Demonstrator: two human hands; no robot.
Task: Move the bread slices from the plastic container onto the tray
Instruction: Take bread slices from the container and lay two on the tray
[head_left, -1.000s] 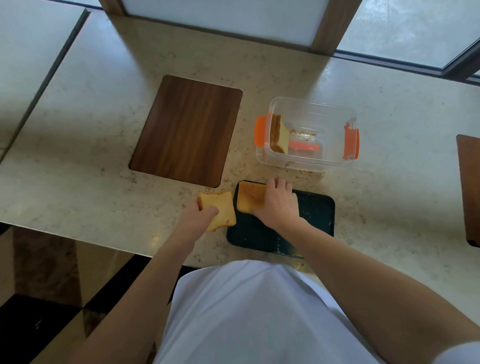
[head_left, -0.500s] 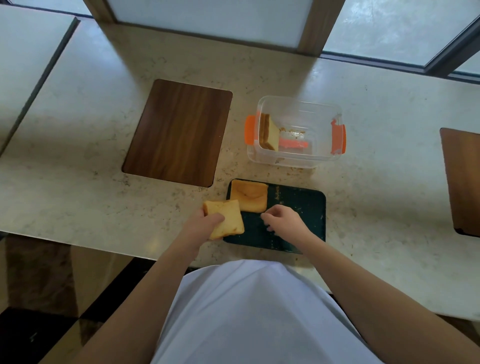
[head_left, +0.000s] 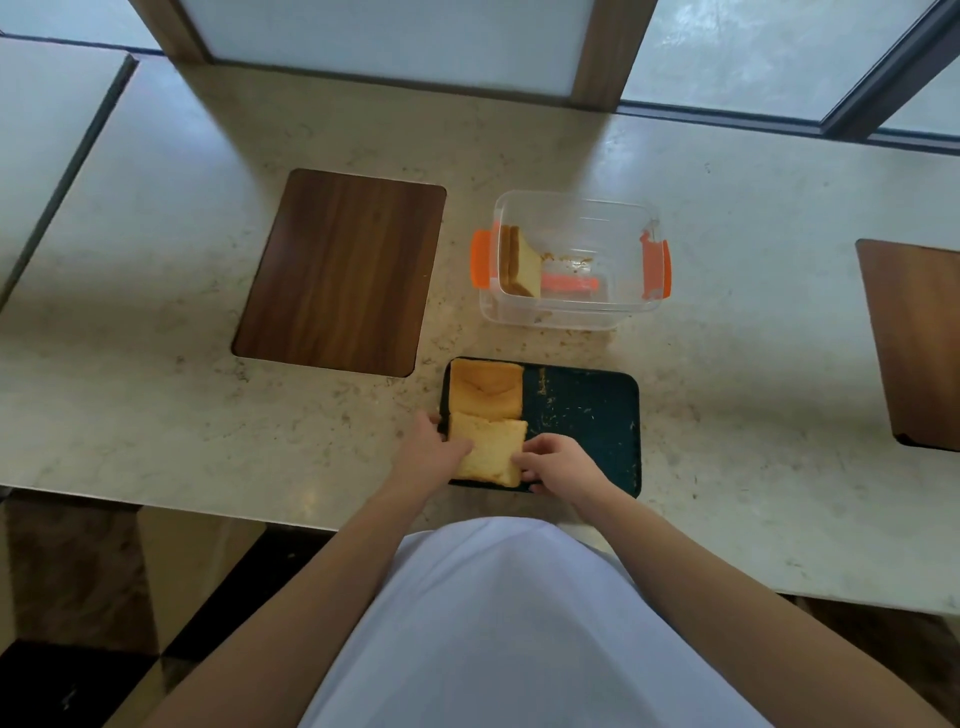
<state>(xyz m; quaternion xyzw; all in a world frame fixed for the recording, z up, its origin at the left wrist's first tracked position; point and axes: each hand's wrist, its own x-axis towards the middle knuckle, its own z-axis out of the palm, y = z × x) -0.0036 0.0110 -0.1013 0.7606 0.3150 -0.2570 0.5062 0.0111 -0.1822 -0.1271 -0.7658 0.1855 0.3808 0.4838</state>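
Observation:
A dark tray (head_left: 587, 421) lies near the counter's front edge. One bread slice (head_left: 485, 389) rests flat in its far left corner. A second bread slice (head_left: 491, 449) lies just in front of it, on the tray's near left part. My left hand (head_left: 434, 449) holds this slice at its left edge. At the slice's right edge, the fingertips of my right hand (head_left: 553, 462) touch it. Behind the tray stands the clear plastic container (head_left: 576, 306) with orange clips; bread slices (head_left: 519, 262) stand upright against its left wall.
A brown wooden board (head_left: 337, 270) lies on the marble counter left of the container. Another wooden board (head_left: 914, 343) sits at the right edge. Crumbs dot the tray's bare right half. Window frames run along the back.
My left hand has brought its slice rightward from beside the tray and set it down in front of the first slice. My right hand left the first slice and came to the second.

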